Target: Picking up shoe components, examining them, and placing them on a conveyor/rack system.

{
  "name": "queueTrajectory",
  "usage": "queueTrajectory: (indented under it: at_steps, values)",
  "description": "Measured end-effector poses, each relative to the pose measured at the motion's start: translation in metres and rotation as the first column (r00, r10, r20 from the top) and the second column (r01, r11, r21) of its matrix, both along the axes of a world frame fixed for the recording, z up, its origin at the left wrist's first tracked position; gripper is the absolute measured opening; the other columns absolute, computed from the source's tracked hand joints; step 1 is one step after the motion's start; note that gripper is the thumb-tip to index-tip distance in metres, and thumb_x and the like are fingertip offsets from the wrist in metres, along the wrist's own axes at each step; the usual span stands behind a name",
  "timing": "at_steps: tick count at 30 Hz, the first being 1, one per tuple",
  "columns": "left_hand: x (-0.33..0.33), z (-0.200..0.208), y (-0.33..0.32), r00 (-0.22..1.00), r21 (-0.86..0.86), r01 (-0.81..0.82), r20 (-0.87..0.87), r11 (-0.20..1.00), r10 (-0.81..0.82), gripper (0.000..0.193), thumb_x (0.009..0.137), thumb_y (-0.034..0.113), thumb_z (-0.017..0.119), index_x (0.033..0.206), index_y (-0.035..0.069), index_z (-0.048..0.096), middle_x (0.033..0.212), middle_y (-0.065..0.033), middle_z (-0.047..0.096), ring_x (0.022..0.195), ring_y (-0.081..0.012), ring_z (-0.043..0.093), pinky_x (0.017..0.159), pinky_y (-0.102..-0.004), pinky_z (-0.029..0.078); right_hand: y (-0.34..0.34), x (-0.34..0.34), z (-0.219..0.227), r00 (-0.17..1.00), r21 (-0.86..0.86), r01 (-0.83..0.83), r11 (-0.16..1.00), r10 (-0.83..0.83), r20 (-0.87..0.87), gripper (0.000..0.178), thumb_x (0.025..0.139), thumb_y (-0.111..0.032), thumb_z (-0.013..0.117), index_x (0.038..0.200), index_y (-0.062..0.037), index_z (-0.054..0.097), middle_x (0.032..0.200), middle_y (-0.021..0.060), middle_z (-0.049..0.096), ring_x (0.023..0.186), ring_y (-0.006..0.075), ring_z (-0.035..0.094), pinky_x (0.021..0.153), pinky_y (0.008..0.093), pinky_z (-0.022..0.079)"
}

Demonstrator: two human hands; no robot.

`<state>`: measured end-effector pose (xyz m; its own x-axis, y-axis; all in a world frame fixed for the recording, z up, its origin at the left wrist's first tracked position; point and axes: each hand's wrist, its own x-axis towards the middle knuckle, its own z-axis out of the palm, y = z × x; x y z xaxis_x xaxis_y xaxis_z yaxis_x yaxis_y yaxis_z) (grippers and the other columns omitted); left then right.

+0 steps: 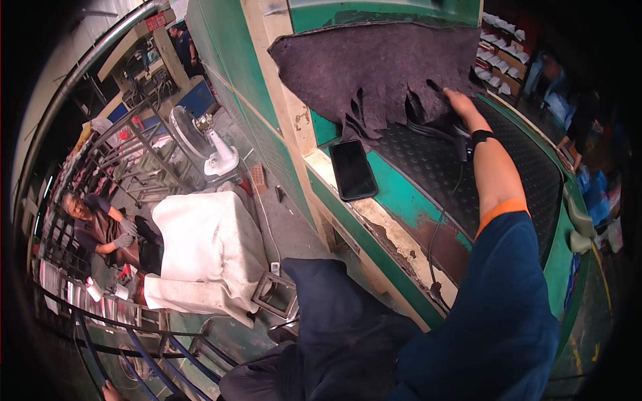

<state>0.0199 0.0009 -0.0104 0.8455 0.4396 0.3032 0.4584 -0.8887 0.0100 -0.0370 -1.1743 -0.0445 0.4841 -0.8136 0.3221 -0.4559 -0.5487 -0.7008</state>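
The right hand [460,101] is being stretched out over the black studded rubber belt [515,167] of the green machine, where it is resting on a dark, limp piece of material [435,123] lying just under the ragged edge of the large dark grey felt curtain [381,67]. The fingers are being laid over the piece, loosely curled on it rather than spread, though whether it is truly being pinched cannot be told, since the fingertips are buried in dark folds. A black watch [481,136] is being worn on that wrist. The left hand is not being shown anywhere.

A black smartphone [352,170] is lying flat on the pale, worn ledge beside the belt, close to the outer edge; it could be knocked off by the sleeve or by a tug on the thin black cable [441,220] that is trailing from the hand's side down over the ledge. The fingers could also be caught behind the curtain, where the belt is passing out of sight.

What lies beyond the curtain is being hidden entirely. The piece's shape is hard to make out against the dark belt. At the left, a seated person in gloves [100,227] is being seen only small, beside a white cloth-draped block [207,247].
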Motion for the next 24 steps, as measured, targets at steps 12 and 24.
queueTrajectory:
  at_steps: [12,24]
  values:
    - [-0.017,0.015,-0.019,0.990,-0.033,-0.131,-0.046,0.991,0.130,0.063,0.101,0.048,0.041,0.093,-0.009,0.066,0.080,-0.0262,0.070,0.074,-0.0408,0.068,0.070,-0.0470,0.054,0.120,0.003,0.032,0.786,0.512,-0.354,0.783,0.546,-0.291,0.099,0.079,-0.083,0.050,0.148,-0.0109,0.045,0.145,0.0187,0.049,0.134,0.0290,0.046,0.112,0.0389,0.033]
    - [0.006,-0.020,0.137,0.908,0.326,0.134,0.338,0.936,-0.248,0.058,0.099,0.030,0.055,0.145,-0.001,0.040,0.144,-0.0280,0.043,0.133,-0.0429,0.040,0.112,-0.0467,0.033,0.159,-0.017,0.013,0.898,-0.113,-0.381,0.918,0.339,-0.279,0.089,0.078,-0.062,0.067,0.144,-0.0077,0.046,0.132,0.0252,0.058,0.127,0.0352,0.054,0.105,0.0382,0.041]
